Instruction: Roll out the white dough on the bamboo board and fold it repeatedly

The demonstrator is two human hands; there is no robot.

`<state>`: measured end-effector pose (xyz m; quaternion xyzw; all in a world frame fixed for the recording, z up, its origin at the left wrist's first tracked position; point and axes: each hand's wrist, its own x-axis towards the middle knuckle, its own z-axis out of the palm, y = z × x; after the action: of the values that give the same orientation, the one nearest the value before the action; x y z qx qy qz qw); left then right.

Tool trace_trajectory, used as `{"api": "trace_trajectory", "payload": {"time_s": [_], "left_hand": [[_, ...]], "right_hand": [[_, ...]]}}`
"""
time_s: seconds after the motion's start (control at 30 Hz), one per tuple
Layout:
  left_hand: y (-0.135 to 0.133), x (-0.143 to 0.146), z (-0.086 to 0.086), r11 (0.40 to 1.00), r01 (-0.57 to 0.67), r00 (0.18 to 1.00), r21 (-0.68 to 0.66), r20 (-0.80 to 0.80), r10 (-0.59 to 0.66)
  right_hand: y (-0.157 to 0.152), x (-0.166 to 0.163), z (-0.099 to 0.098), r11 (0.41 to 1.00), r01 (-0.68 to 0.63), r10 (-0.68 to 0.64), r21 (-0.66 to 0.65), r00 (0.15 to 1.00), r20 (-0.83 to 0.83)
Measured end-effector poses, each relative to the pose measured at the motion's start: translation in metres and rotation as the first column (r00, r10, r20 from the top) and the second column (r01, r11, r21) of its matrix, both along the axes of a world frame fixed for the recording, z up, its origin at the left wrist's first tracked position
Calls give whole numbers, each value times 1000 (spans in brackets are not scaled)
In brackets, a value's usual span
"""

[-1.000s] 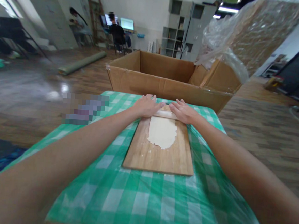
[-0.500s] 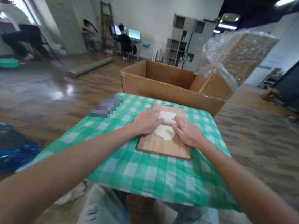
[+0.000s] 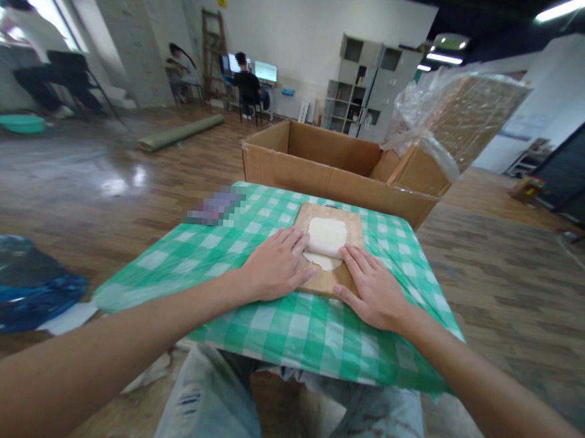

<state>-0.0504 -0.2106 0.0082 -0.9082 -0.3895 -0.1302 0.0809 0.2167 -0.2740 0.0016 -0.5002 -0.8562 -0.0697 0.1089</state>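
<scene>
Green and white checks of the plastic tablecloth (image 3: 274,331) cover a table, which stands before the person's knees in pale jeans (image 3: 210,400). Behind its far edge is one big cardboard box (image 3: 335,182), and above the right part of this box rises a tall panel wrapped in clear plastic (image 3: 474,118). Near the middle of the cloth lies a wooden board (image 3: 325,288), and on it the dough (image 3: 328,229) is flat and thin, with uneven edge. A pale rolling pin (image 3: 324,247) rests across the dough, so that dough is seen on both sides of it. The left hand (image 3: 274,264) lies at the left end of the pin, its fingers straight and rather close together, the thumb apart and pointing inward over the board. At the other end is the right hand (image 3: 375,288), with fingers extended forward, the tips at the pin, and the thumb spread away near the board's close edge. How strongly they press, I cannot tell. On the floor at left is a blue plastic bag (image 3: 17,286); farther, a green roll (image 3: 181,133) and a turquoise basin (image 3: 18,123).
</scene>
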Motion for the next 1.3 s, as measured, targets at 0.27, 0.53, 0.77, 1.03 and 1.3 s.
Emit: {"api": "trace_trajectory", "payload": {"time_s": [0.27,0.53,0.77,1.03,1.3], "left_hand": [[-31,-17,-7,999,16,998,-50,57,-13],[-24,-12,-2,997,-5,1000,-74,20,6],[38,11,-5,998,-33,999,-52,-22,32],[108,36,7,975,-124,991,-183,31,132],[109,40,9,978,-140,986,-152,66,151]], "right_hand": [[-34,-9,-1,999,-36,36,2,999,-18],[-21,-3,5,998,-29,28,-50,999,-30],[58,13,10,987,-8,-7,-158,996,-92],[126,10,25,968,154,-193,-197,961,-197],[118,7,23,971,185,-212,-148,957,-198]]}}
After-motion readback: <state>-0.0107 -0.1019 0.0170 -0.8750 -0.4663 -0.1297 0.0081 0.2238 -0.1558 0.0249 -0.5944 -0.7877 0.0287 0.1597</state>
